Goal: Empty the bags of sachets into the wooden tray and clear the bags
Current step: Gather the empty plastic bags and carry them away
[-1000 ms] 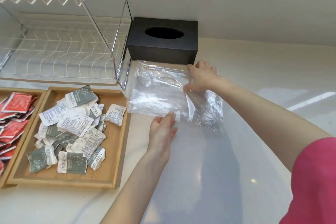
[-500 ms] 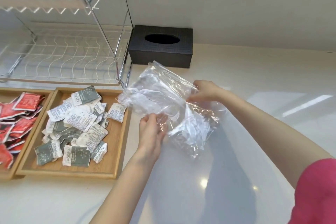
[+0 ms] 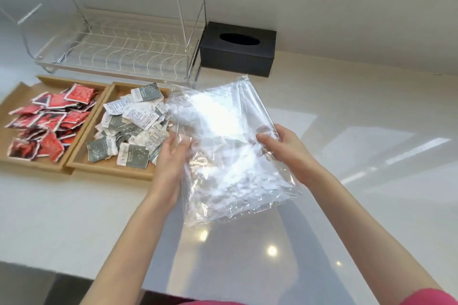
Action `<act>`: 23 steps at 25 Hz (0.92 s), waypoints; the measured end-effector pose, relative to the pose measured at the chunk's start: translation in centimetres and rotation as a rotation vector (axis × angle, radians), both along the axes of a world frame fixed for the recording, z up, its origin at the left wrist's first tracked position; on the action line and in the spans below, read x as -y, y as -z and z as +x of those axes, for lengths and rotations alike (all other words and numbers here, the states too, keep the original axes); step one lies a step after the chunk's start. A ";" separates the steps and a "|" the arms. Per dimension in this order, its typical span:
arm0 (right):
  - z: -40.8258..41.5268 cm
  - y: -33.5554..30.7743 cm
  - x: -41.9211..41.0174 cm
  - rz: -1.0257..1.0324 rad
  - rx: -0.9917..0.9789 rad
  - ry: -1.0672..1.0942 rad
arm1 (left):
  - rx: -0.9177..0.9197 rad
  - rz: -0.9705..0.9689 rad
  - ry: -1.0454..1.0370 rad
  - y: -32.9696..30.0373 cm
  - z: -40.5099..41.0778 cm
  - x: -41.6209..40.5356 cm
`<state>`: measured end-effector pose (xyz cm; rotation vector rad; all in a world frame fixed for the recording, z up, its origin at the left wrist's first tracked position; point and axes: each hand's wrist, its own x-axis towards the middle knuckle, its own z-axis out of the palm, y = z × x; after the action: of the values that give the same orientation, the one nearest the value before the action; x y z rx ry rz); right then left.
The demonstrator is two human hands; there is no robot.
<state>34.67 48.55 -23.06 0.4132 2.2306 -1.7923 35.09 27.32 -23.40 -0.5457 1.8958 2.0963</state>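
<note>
Empty clear plastic bags (image 3: pixel 223 151) hang crumpled above the white counter, held between both my hands. My left hand (image 3: pixel 171 156) grips their left edge, fingers behind the plastic. At the right edge my right hand (image 3: pixel 285 146) pinches them, thumb on top. To the left stands a wooden tray (image 3: pixel 109 168) filled with several grey and white sachets (image 3: pixel 131 126). A second wooden tray (image 3: pixel 24 158) further left holds several red sachets (image 3: pixel 49 119).
A black tissue box (image 3: pixel 238 52) stands against the wall behind the bags. A wire dish rack (image 3: pixel 111 39) fills the back left, just behind the trays. The glossy white counter (image 3: pixel 359 156) stretches to the right; its front edge runs along the bottom.
The bags, lying flat on the counter by the tissue box, were picked up and brought toward me. Both hands now hold them in the air, closer together.
</note>
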 end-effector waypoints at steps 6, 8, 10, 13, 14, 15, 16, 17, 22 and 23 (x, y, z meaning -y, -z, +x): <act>3.8 -0.6 5.9 -0.066 -0.051 0.070 | 0.097 0.025 0.097 0.3 4.7 5.8; 4.9 -0.9 8.4 -0.055 -0.039 0.050 | 0.048 0.042 0.044 0.0 5.8 8.2; 6.1 -1.3 11.3 -0.053 -0.024 0.044 | -0.002 0.006 0.004 -0.3 6.8 11.0; 8.0 -1.5 16.1 -0.031 -0.012 0.012 | -0.043 -0.036 -0.029 -0.6 8.6 15.8; 8.8 -1.5 17.8 -0.031 -0.010 -0.002 | -0.050 -0.042 -0.038 -0.7 9.3 17.4; 9.6 -1.2 19.6 -0.034 -0.010 -0.014 | -0.051 -0.044 -0.050 -0.7 10.1 19.2; 10.5 -1.0 21.3 -0.035 -0.007 -0.022 | -0.050 -0.044 -0.061 -0.6 11.0 20.8; 11.5 -0.7 23.3 -0.034 -0.003 -0.027 | -0.048 -0.047 -0.074 -0.4 12.1 22.8; 17.1 1.3 32.4 -0.007 0.017 -0.059 | -0.013 -0.060 -0.119 1.3 18.0 32.0; 18.1 2.0 34.0 0.006 0.035 -0.075 | -0.004 -0.065 -0.120 1.7 19.1 33.6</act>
<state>52.76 14.53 -25.04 0.3552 2.1981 -1.7281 54.24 -6.26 -25.12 -0.6870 1.9855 2.1150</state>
